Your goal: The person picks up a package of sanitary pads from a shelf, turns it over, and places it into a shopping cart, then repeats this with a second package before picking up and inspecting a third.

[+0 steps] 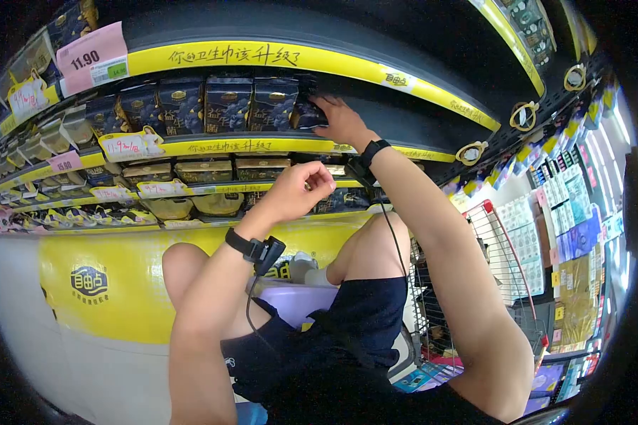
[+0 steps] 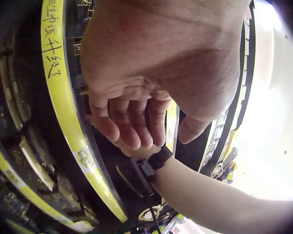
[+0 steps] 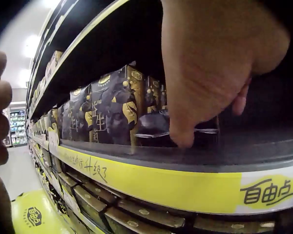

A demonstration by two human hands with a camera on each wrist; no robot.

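Note:
On the middle shelf, a row of upright dark blue sanitary pad packs (image 1: pixel 228 105) with gold marks ends at my right hand (image 1: pixel 344 120). That hand reaches in at the row's right end and grips a dark sanitary pad pack (image 3: pixel 154 123), whose sealed edge shows beside the thumb in the right wrist view. The far fingers are hidden behind the hand. My left hand (image 1: pixel 299 190) hovers in front of the lower shelf, its fingers loosely curled and holding nothing; the left wrist view shows its bare palm (image 2: pixel 166 58).
Yellow shelf strips (image 1: pixel 223 58) with handwriting run along the shelf edges, with price tags (image 1: pixel 92 58) hanging from them. Lower shelves hold flatter packs (image 1: pixel 204 171). A wire shopping cart (image 1: pixel 500 248) stands at the right, and a purple stool (image 1: pixel 294 301) is between the legs.

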